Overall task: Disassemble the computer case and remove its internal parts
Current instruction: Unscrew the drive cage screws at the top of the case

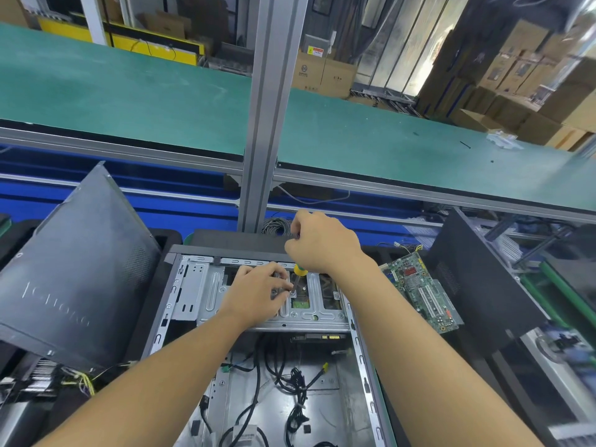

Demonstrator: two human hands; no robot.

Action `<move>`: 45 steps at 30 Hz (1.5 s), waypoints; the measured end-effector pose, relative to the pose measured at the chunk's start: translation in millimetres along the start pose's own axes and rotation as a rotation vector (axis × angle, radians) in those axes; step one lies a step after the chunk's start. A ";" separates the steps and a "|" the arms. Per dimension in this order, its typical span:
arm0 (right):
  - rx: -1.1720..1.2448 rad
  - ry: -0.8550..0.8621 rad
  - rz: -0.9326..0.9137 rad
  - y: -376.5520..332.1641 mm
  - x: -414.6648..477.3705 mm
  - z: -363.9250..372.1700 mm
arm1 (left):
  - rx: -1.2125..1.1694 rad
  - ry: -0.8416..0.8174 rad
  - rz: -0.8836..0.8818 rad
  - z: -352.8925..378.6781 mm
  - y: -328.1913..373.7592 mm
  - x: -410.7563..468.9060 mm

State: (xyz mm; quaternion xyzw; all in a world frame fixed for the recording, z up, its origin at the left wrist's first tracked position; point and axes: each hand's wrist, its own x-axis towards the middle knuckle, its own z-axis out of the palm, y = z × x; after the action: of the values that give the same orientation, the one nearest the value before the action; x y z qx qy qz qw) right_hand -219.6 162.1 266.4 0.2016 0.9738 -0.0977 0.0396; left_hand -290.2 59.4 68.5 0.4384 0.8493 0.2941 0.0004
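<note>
The computer case (363, 366) lies open on its side in the near centre, a grey sheet-metal box with slotted edges and loose black cables (296, 379) sprawled on its floor. Across its far end sits the drive cage (206, 295), made of pale stamped steel with ribs and pressed slots.

The right hand (322, 245) is curled round the top of a screwdriver (299, 271), which has a yellow-green collar and a thin dark shaft. The tool slants down and nearer to a small screw (293, 293) on the cage. The left hand (258, 293) rests on the cage just left of that screw, fingertips pinching the shaft low down.

A matte black side panel (80, 259) leans at the left, and a green motherboard (425, 295) lies tilted to the right of the case.
</note>
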 end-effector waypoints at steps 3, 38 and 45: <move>-0.113 0.018 0.032 0.7 0.5 2.5 | -0.023 0.007 -0.007 0.6 0.4 0.2; -0.007 0.123 -0.009 11.3 -4.0 9.8 | 0.146 0.019 -0.030 0.4 22.0 6.7; 0.201 0.293 -0.015 27.0 -11.2 11.9 | 0.156 0.041 -0.074 1.0 34.6 9.1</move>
State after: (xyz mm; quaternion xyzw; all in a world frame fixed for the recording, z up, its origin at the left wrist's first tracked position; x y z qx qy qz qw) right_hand -198.1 179.7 251.3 0.2092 0.9560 -0.1643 -0.1236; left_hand -269.8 81.9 87.3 0.3996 0.8849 0.2359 -0.0400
